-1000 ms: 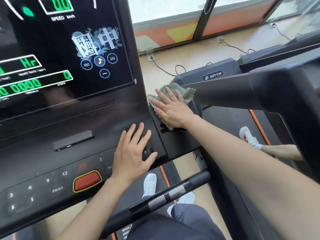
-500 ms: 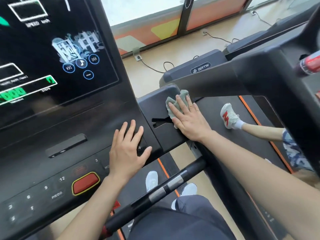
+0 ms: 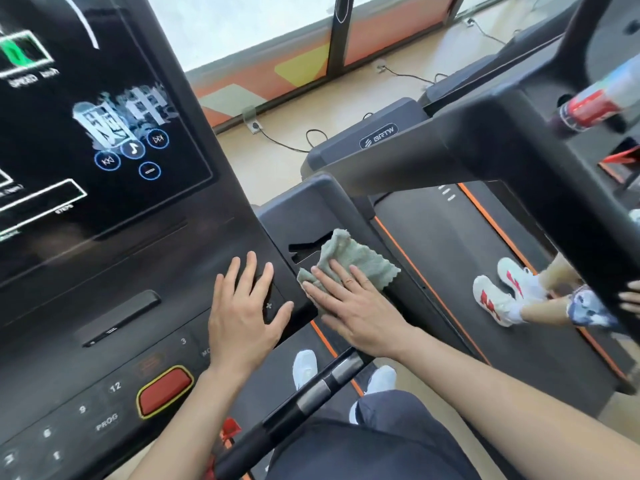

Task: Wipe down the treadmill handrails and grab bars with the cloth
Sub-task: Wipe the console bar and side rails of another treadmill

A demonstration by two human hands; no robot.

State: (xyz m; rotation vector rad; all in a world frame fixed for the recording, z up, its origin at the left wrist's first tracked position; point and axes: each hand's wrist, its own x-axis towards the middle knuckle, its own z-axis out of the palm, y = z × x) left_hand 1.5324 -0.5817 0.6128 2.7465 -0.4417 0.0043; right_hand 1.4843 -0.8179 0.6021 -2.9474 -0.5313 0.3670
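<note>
The right hand [image 3: 356, 306] is pressing the cloth [image 3: 360, 259] flat against the top of the black handrail shoulder [image 3: 294, 216] that is jutting from the console's right edge, at three o'clock from the left hand [image 3: 242, 306]. Its grip is released. The fingers are lying straight and spread over the green fabric rather than curling round it, probably because a flat palm is covering more of this wide plastic face than a bunched wad would. The cloth is sitting half under the palm, with its scalloped far corner sticking out toward one o'clock, beside a notch-shaped slot in the shoulder.

The left hand is resting palm-down on the console panel [image 3: 156, 265], fingers pointing to twelve o'clock, its grip likewise released and holding nothing. It seems to be bracing the body while the other arm is reaching across. A red stop button [image 3: 164, 391] is lying at seven o'clock from it, near but untouched.

The grab bar [image 3: 325, 379], with its metal sensor bands, is running diagonally below both wrists at six o'clock of the cloth, and the cloth is not on it. By this reading the wiping is sitting at the rail's upper end, with the grab bar yet to be done. At three o'clock, another person's shoes [image 3: 498, 296] are standing on the neighbouring treadmill belt [image 3: 450, 244].
</note>
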